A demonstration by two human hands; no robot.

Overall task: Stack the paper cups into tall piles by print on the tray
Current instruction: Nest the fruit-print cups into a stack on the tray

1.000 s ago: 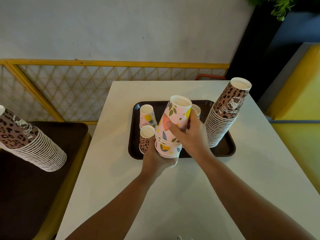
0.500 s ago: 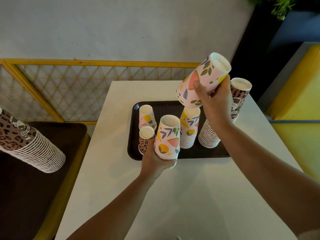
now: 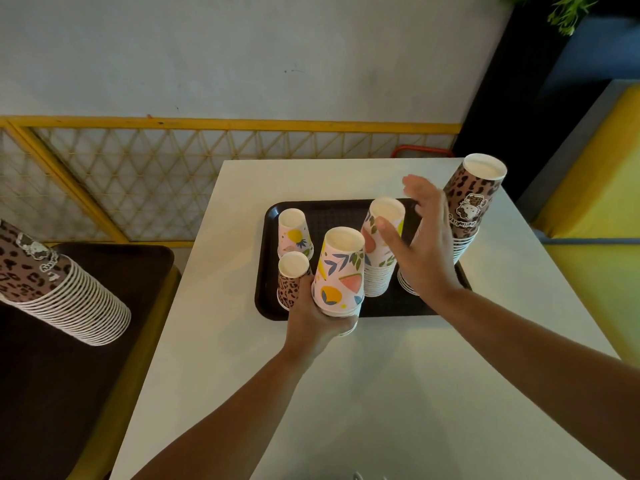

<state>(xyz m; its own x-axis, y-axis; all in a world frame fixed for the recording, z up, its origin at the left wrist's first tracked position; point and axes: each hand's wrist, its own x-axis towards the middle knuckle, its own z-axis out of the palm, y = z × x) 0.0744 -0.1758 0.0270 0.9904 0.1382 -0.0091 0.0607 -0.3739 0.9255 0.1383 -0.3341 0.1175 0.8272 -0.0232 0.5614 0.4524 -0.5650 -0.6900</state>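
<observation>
A dark tray (image 3: 268,258) is set on a white table (image 3: 381,393), nearer the table's far edge. All cups on the tray are placed upside down.

A short stack of fruit-print cups (image 3: 341,271) is gripped at its base by the left hand (image 3: 311,320), with the fingers curled round the lowest rims; the stack is held at the tray's near edge, and whether it rests on the tray cannot be told.

The right hand (image 3: 424,251) is held above the tray's right half with fingers straight and spread, and nothing is held in it. It is positioned between a taller fruit-print pile (image 3: 379,251) at the tray's centre and a tall leopard-print pile (image 3: 471,206) at the tray's right edge, which is partly hidden by it.

A single fruit-print cup (image 3: 294,233) is placed near the tray's far left corner. A leopard-print cup (image 3: 291,280) is placed near the near left corner, just beside the left hand.

A second leopard-print stack (image 3: 52,285) is located on a dark surface (image 3: 52,393) left of the table.
</observation>
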